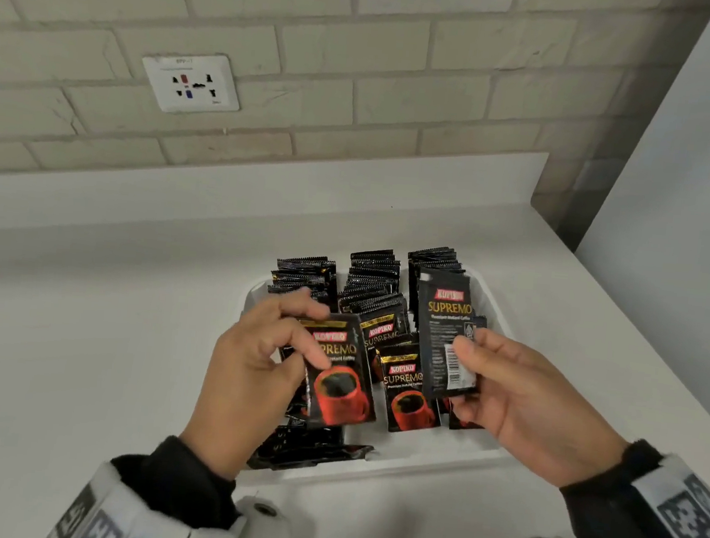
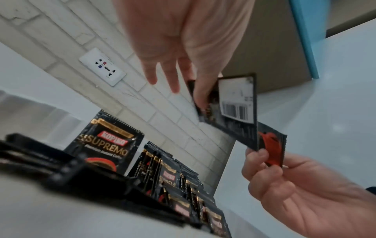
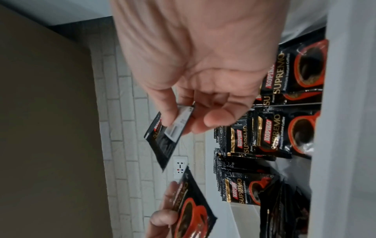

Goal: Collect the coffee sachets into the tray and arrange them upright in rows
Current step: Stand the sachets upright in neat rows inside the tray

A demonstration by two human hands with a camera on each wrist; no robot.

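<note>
A white tray (image 1: 435, 455) on the counter holds three rows of black coffee sachets (image 1: 372, 279) standing upright. Both hands hover over its near half. My left hand (image 1: 312, 334) pinches one sachet (image 1: 341, 389) by its upper part, red-cup front towards me; the left wrist view shows its barcode back (image 2: 238, 103). My right hand (image 1: 463, 366) pinches another sachet (image 1: 443, 320) upright, barcode back towards me, over the right row. It also shows in the right wrist view (image 3: 162, 145). Several sachets (image 1: 305, 448) lie flat at the tray's near left corner.
The tray sits on a white counter (image 1: 100, 331) against a brick wall with a socket plate (image 1: 191, 84). A pale vertical panel (image 1: 677, 191) bounds the counter on the right.
</note>
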